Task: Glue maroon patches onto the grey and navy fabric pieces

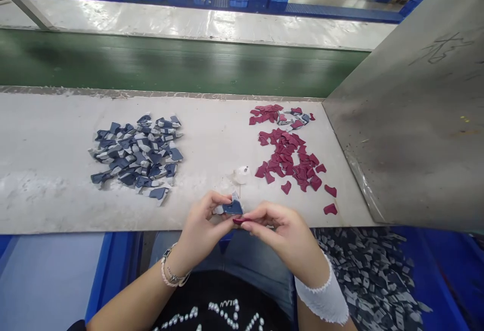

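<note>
Near the front edge of the white worktop, my left hand pinches a dark blue piece with pale grey edges between thumb and fingers. Close against it, my right hand grips a small maroon piece by its end. The two pieces meet or nearly meet; exact contact is hidden by the fingertips. To the right lies a spread of maroon pieces. At the left is a pile of blue and grey pieces. Just beyond my hands sits a small whitish scrap.
A tall metal panel bounds the worktop on the right. Behind runs a green conveyor belt. Below right, a blue bin holds many grey and dark pieces; another blue bin stands lower left.
</note>
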`<state>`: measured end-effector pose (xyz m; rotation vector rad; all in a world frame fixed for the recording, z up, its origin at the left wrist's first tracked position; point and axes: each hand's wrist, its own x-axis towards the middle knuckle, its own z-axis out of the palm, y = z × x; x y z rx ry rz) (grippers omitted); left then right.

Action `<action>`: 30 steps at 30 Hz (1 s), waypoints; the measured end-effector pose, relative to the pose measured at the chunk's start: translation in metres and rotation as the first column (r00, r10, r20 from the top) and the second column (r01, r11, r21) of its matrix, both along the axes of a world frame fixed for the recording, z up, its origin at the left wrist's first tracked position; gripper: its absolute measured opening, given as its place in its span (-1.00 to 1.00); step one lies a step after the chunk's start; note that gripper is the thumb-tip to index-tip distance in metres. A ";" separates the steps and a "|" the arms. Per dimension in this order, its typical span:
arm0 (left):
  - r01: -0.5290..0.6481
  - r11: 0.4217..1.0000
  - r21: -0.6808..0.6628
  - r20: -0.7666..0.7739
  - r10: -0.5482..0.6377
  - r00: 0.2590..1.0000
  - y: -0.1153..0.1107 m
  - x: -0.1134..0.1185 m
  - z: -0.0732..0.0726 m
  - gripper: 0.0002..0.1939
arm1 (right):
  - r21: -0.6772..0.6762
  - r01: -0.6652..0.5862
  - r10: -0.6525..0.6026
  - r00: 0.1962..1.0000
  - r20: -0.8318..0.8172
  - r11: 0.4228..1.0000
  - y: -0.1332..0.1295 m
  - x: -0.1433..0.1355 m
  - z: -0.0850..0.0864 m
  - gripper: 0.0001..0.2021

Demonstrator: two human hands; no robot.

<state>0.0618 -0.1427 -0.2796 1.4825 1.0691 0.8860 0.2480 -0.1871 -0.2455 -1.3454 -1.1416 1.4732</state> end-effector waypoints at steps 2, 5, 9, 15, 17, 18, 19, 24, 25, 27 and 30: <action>0.001 0.998 0.061 -0.051 0.002 0.999 -0.001 -0.001 0.001 -0.79 | -0.008 0.023 -0.024 0.999 -0.047 1.000 0.001 -0.002 -0.001 -0.91; 0.005 0.988 0.153 -0.103 0.011 0.995 -0.002 -0.004 0.003 -0.80 | -0.003 0.067 -0.067 0.996 -0.065 0.998 0.002 -0.004 -0.003 -0.92; 0.042 0.968 0.249 -0.136 -0.008 0.991 -0.003 -0.005 0.007 -0.80 | -0.019 0.082 -0.083 0.993 -0.082 0.996 0.003 -0.002 -0.002 -0.87; 0.108 0.950 0.292 -0.129 -0.073 0.989 -0.004 -0.006 0.012 -0.77 | -0.025 0.094 -0.096 0.990 -0.098 0.995 0.004 -0.001 0.004 -0.83; 0.126 0.944 0.304 -0.142 -0.086 0.986 -0.004 -0.007 0.012 -0.74 | -0.031 0.104 -0.107 0.989 -0.102 0.994 0.004 -0.001 0.005 -0.81; 0.130 0.942 0.309 -0.149 -0.087 0.985 -0.004 -0.007 0.013 -0.72 | -0.034 0.108 -0.111 0.988 -0.109 0.994 0.004 -0.001 0.005 -0.80; 0.129 0.940 0.315 -0.152 -0.084 0.985 -0.005 -0.007 0.013 -0.71 | -0.035 0.110 -0.113 0.987 -0.116 0.993 0.005 -0.001 0.005 -0.79; 0.125 0.933 0.337 -0.144 -0.080 0.986 -0.005 -0.006 0.014 -0.73 | -0.034 0.136 -0.139 0.979 -0.149 0.990 0.006 -0.003 0.004 -0.76; 0.125 0.935 0.333 -0.142 -0.081 0.987 -0.005 -0.006 0.014 -0.73 | -0.035 0.139 -0.143 0.978 -0.155 0.990 0.006 -0.004 0.004 -0.75; 0.118 0.937 0.329 -0.124 -0.081 0.989 -0.004 -0.005 0.014 -0.72 | -0.037 0.141 -0.145 0.975 -0.167 0.989 0.007 -0.005 0.004 -0.75; 0.108 0.938 0.330 -0.089 -0.083 0.993 -0.003 -0.003 0.015 -0.73 | -0.028 0.153 -0.156 0.973 -0.172 0.988 0.007 -0.006 0.003 -0.76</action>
